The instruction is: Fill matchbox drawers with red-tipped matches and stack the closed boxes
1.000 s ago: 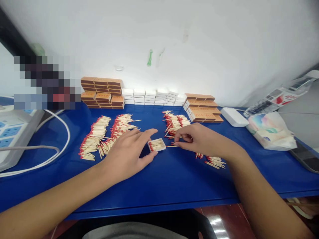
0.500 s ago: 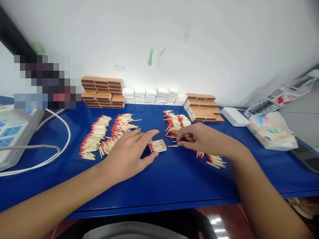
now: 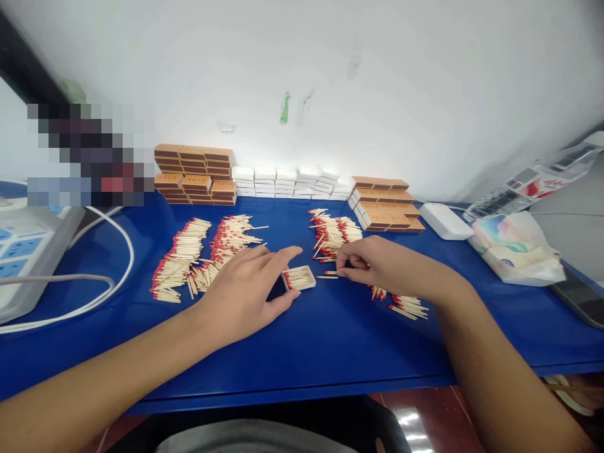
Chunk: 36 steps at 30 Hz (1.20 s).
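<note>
A small white matchbox tray (image 3: 307,284) lies on the blue table, partly filled with red-tipped matches. My left hand (image 3: 245,286) is around its left end, thumb and index finger spread on either side, the thumb close to the near edge. Just right of the tray, my right hand (image 3: 361,261) has thumb and forefinger pinched on a match (image 3: 331,272) whose red head points left. Another match (image 3: 325,277) lies along the table by these fingertips. Heaped matches (image 3: 330,236) are behind and partly under the right hand; more matches (image 3: 182,261) spread left of the left hand.
Along the wall stand brown matchboxes (image 3: 193,167), stacked white trays (image 3: 276,182) and more brown matchboxes (image 3: 387,211). A white box (image 3: 446,221), a tissue pack (image 3: 516,248) and a phone (image 3: 582,299) are at right. A power strip (image 3: 28,264) with white cables is at left.
My right hand has shifted very slightly to the right, its fingers still pinched. My left hand and the tray are almost unchanged.
</note>
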Available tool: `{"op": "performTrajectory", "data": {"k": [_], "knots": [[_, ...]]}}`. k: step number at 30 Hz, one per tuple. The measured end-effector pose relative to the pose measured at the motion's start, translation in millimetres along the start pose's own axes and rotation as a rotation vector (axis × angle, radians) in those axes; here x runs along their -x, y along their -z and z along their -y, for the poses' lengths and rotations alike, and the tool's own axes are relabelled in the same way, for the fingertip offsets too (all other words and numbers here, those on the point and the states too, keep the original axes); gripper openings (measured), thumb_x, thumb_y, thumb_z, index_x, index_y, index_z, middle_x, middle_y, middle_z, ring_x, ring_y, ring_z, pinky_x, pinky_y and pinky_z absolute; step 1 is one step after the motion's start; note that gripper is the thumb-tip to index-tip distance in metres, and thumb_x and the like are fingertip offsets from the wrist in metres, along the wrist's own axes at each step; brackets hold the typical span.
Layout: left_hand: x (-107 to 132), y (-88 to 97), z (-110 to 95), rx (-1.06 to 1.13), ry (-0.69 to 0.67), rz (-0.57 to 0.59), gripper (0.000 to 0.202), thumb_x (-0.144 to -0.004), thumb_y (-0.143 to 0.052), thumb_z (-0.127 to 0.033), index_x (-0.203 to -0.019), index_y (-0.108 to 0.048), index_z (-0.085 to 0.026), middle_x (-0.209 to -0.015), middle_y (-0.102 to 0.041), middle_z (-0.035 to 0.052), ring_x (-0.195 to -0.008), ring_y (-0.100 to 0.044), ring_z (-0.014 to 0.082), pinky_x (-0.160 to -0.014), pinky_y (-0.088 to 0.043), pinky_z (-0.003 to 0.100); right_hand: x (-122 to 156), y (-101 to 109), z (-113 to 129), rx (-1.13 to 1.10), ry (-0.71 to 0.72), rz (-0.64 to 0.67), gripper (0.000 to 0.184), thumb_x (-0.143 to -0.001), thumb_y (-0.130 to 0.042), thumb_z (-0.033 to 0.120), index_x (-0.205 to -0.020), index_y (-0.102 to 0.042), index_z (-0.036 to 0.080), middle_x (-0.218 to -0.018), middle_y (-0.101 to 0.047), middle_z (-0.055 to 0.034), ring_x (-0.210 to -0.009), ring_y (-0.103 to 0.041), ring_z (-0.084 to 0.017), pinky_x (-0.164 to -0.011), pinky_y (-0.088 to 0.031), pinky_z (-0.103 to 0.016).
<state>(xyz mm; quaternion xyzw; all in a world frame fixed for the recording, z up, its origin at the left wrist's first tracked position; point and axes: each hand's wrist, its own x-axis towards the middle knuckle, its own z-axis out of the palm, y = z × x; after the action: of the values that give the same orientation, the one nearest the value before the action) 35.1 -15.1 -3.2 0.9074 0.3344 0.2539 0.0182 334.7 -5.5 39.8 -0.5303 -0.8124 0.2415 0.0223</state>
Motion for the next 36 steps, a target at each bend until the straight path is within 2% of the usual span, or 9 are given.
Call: {"op": "performTrajectory", "data": {"k": [7, 9, 12, 15, 20, 25, 29, 32, 36], "knots": [[0, -2.0, -1, -0.001, 0.0, 0.001, 0.054, -0.103, -0.07, -0.037, -0.152, -0.052, -0.024, -0.107, -0.082, 0.004, -0.101, -0.074, 0.0285, -0.096, -0.06, 0.046, 0, -4, 12, -0.054, 0.087, -0.141, 0.03, -0.107, -0.06, 0.047, -0.093, -0.071, 0.023, -0.065, -0.053, 0.0039, -0.058, -0.042, -0.014, -0.059, -0.03, -0.03], [0, -2.6, -1, 0.0, -0.015, -0.003, 0.054, -0.103, -0.071, -0.037, -0.152, -0.051, -0.023, -0.109, -0.082, 0.0044, -0.101, -0.074, 0.0285, -0.096, -0.06, 0.046, 0, -9, 21, -0.063, 0.128, -0.164, 0.024, -0.107, -0.062, 0.042, -0.097, -0.072, 0.023, -0.067, -0.054, 0.0041, -0.06, -0.044, -0.014, -0.061, -0.03, -0.03], [0, -2.6, -2, -0.002, -0.037, -0.014, 0.055, -0.104, -0.072, -0.036, -0.152, -0.05, -0.021, -0.113, -0.082, 0.0048, -0.103, -0.075, 0.0289, -0.097, -0.06, 0.047, -1, -17, 34, -0.022, 0.183, -0.161, 0.01, -0.105, -0.064, 0.027, -0.102, -0.072, 0.022, -0.074, -0.058, 0.0032, -0.065, -0.049, -0.015, -0.066, -0.032, -0.029], [-1, -2.3, -2, 0.003, -0.05, -0.011, 0.054, -0.104, -0.071, -0.035, -0.151, -0.05, -0.019, -0.11, -0.082, 0.0042, -0.102, -0.075, 0.0293, -0.095, -0.06, 0.048, -3, -22, 42, 0.009, 0.224, -0.171, 0.008, -0.102, -0.064, 0.017, -0.101, -0.07, 0.021, -0.076, -0.059, 0.0025, -0.068, -0.05, -0.015, -0.07, -0.034, -0.029], [-1, -4.6, -1, 0.007, -0.07, -0.029, 0.056, -0.104, -0.071, -0.034, -0.154, -0.048, -0.02, -0.117, -0.082, 0.0051, -0.106, -0.075, 0.0291, -0.096, -0.06, 0.048, -6, -27, 47, -0.018, 0.232, -0.154, 0.009, -0.104, -0.064, 0.02, -0.097, -0.069, 0.02, -0.076, -0.061, 0.0016, -0.068, -0.052, -0.015, -0.069, -0.035, -0.029], [-1, -3.8, -1, -0.007, -0.077, -0.026, 0.057, -0.103, -0.073, -0.034, -0.152, -0.049, -0.018, -0.114, -0.082, 0.0046, -0.103, -0.075, 0.0291, -0.096, -0.06, 0.048, -4, -23, 41, -0.032, 0.223, -0.163, 0.01, -0.103, -0.063, 0.02, -0.099, -0.072, 0.021, -0.073, -0.058, 0.0033, -0.065, -0.049, -0.014, -0.067, -0.034, -0.029], [-1, -2.5, -2, -0.022, -0.063, -0.02, 0.059, -0.102, -0.074, -0.035, -0.153, -0.05, -0.02, -0.11, -0.082, 0.0042, -0.103, -0.074, 0.0293, -0.097, -0.06, 0.047, 0, -8, 22, -0.003, 0.1, -0.219, 0.021, -0.105, -0.063, 0.038, -0.098, -0.076, 0.023, -0.065, -0.05, 0.0049, -0.06, -0.046, -0.014, -0.061, -0.031, -0.03], [1, -2.8, -1, -0.018, -0.06, -0.02, 0.06, -0.102, -0.075, -0.036, -0.154, -0.05, -0.02, -0.109, -0.082, 0.0048, -0.105, -0.075, 0.0293, -0.098, -0.06, 0.046, 2, -1, 12, 0.025, 0.027, -0.125, 0.025, -0.1, -0.069, 0.048, -0.097, -0.077, 0.024, -0.065, -0.05, 0.005, -0.059, -0.045, -0.014, -0.059, -0.031, -0.031], [1, -2.8, 0, -0.003, -0.06, -0.021, 0.057, -0.104, -0.073, -0.037, -0.154, -0.05, -0.021, -0.108, -0.082, 0.0045, -0.104, -0.074, 0.0291, -0.097, -0.06, 0.046, 0, -4, 11, 0.027, 0.014, -0.023, 0.019, -0.1, -0.067, 0.041, -0.095, -0.076, 0.025, -0.069, -0.054, 0.0041, -0.061, -0.046, -0.015, -0.059, -0.032, -0.031]]}}
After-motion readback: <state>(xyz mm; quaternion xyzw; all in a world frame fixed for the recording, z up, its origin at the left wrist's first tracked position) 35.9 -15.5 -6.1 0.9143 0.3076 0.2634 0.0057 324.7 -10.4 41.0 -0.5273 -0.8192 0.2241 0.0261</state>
